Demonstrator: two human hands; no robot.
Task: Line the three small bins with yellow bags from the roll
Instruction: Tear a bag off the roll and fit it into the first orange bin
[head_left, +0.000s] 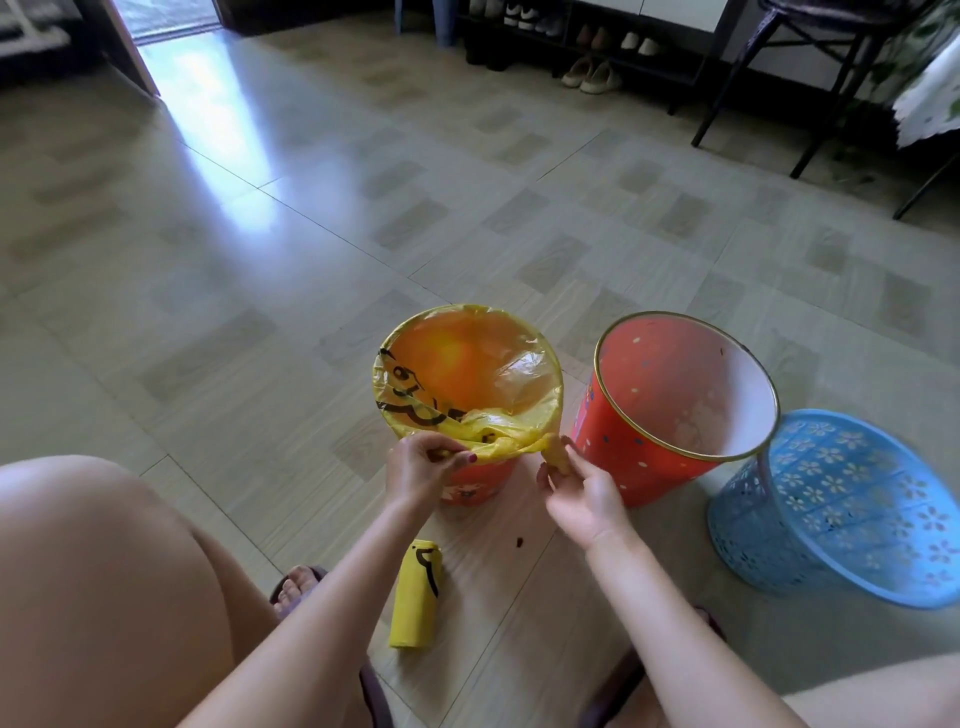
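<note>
Bins number three on the tiled floor (311, 249): an orange bin (475, 486) nearest the person, a second orange bin (660, 415) just to its right, tilted and unlined, and a blue lattice bin (841, 509) farther right, also tilted and bare, with the second bin's rim overlapping it in view. One yellow bag (467, 374) with black printing is spread inside the first bin, its edge folded over most of the rim and bunched at the near side. One roll of yellow bags (417, 595) lies on the floor between the person's forearms, close to the near bin. Two hands work at that bunched edge. The left hand (423, 465) is closed in a pinch, thumb and fingers gripping the gathered plastic at the rim. The right hand (579, 491) is likewise mostly closed, its fingertips holding a twisted tail of the same bag just beside the bin's right side, between the two orange bins. Bare knees and two sandalled feet frame the lower edge of the view.
</note>
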